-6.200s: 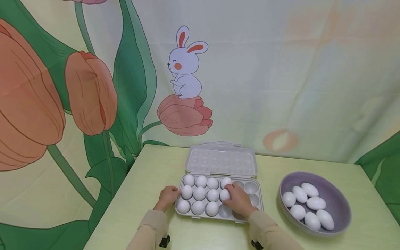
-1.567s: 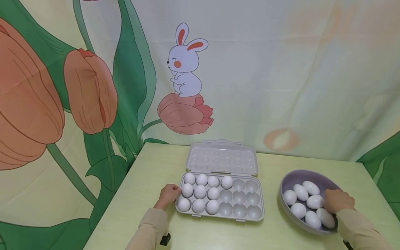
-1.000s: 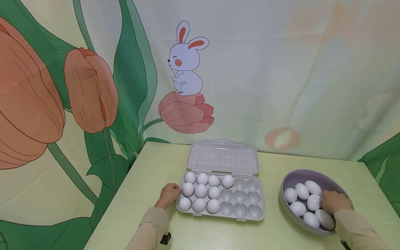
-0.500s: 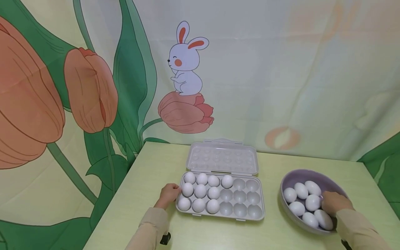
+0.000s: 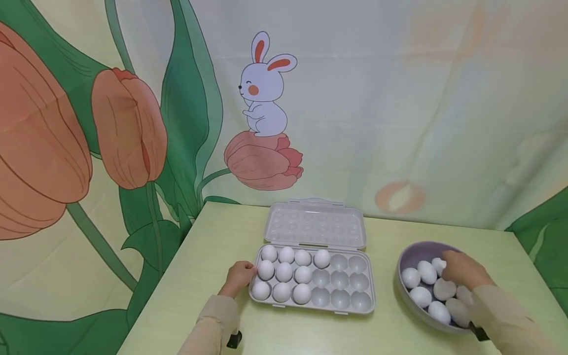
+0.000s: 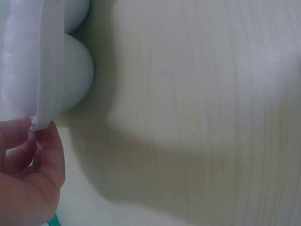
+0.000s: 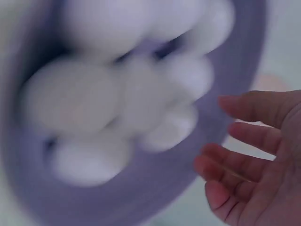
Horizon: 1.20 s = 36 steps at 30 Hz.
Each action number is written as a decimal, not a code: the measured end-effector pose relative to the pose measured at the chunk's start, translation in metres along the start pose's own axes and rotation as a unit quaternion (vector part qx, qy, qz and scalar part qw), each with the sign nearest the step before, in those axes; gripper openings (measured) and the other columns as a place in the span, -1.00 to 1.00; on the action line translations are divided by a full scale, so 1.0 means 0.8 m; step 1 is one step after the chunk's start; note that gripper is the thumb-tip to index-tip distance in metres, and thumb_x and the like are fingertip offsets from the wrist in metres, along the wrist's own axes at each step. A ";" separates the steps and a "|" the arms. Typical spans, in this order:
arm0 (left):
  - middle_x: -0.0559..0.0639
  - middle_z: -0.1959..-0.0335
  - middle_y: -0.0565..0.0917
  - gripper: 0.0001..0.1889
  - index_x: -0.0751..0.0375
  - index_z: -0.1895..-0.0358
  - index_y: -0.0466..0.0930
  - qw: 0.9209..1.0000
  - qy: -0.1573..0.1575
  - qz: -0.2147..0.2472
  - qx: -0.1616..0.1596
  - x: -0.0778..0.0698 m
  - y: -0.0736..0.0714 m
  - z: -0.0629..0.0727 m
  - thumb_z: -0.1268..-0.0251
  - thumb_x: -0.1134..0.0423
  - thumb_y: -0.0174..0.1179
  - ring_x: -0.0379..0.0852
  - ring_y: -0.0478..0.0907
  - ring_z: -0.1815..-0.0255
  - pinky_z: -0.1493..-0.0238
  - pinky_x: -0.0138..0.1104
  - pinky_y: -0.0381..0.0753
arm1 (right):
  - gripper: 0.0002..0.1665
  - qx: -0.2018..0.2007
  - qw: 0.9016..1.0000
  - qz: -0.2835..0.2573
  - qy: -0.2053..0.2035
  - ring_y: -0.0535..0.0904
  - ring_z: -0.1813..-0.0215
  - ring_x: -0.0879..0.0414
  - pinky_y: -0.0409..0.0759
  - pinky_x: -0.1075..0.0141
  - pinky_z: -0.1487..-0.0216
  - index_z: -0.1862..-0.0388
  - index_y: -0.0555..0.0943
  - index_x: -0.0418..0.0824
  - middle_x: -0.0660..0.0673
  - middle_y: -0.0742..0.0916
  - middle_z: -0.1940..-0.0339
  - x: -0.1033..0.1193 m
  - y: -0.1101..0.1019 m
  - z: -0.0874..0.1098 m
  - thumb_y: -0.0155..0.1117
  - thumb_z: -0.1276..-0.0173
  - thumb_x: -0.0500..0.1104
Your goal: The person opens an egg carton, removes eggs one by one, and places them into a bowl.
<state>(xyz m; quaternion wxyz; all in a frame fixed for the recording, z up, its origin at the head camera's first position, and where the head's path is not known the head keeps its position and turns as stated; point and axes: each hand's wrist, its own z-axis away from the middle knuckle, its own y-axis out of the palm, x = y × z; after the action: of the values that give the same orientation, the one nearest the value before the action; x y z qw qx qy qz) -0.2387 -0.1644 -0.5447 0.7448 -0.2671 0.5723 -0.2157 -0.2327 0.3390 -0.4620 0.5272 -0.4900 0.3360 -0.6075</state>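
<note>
A grey egg tray (image 5: 310, 308) lies open on the table, its lid (image 5: 315, 224) folded back. Several white eggs (image 5: 284, 272) fill its left cells; the right cells are bare. My left hand (image 5: 238, 277) pinches the tray's left rim (image 6: 49, 61), thumb and finger (image 6: 47, 141) at its corner. A purple bowl (image 5: 410, 254) at the right holds several white eggs (image 5: 420, 296). My right hand (image 5: 461, 271) hovers over them near the bowl's far side. In the blurred right wrist view that right hand (image 7: 240, 155) holds nothing, fingers spread above the eggs (image 7: 70, 99).
The pale green table (image 5: 222, 236) ends at a printed cloth backdrop right behind the lid. Its left edge runs close beside my left forearm. Bare tabletop lies between the tray and the bowl.
My right hand went from the tray to the bowl, and the tray's middle row holds one egg fewer. In the last half second it lifted toward the bowl's far side. The left hand stayed.
</note>
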 end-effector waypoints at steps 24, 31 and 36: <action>0.09 0.55 0.55 -0.82 0.37 0.41 0.55 1.000 -0.010 -0.005 0.004 0.011 0.005 -0.013 -0.10 0.28 0.07 -0.13 0.40 0.63 0.61 -0.38 0.37 | -0.40 -0.067 0.968 -0.214 -0.115 0.51 0.24 -0.01 0.47 0.15 0.18 -0.02 0.41 -0.37 -0.24 0.61 0.27 0.238 0.112 -0.111 0.26 0.08 -0.23; 0.03 0.59 0.54 -0.78 0.26 0.46 0.57 1.000 0.018 -0.002 0.001 0.053 0.026 -0.048 -0.12 0.16 0.09 -0.12 0.42 0.64 0.62 -0.35 0.40 | -0.39 -0.093 0.971 -0.206 -0.079 0.51 0.19 -0.04 0.47 0.13 0.12 0.01 0.43 -0.36 -0.25 0.58 0.19 0.260 0.143 -0.123 0.28 0.11 -0.18; 0.09 0.57 0.53 -0.81 0.37 0.42 0.55 1.000 -0.004 -0.010 0.001 0.017 0.007 -0.016 -0.10 0.27 0.06 -0.13 0.39 0.64 0.62 -0.38 0.37 | -0.42 -0.115 0.969 -0.213 -0.040 0.48 0.26 -0.03 0.47 0.12 0.19 0.04 0.44 -0.30 -0.23 0.53 0.23 0.266 0.149 -0.124 0.28 0.12 -0.16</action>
<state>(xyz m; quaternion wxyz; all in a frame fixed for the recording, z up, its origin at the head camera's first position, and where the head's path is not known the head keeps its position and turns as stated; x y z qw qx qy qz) -0.2475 -0.1705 -0.5607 0.7453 -0.2730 0.5661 -0.2226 -0.2818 0.0956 -0.5502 0.3387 -0.6312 0.2702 -0.6433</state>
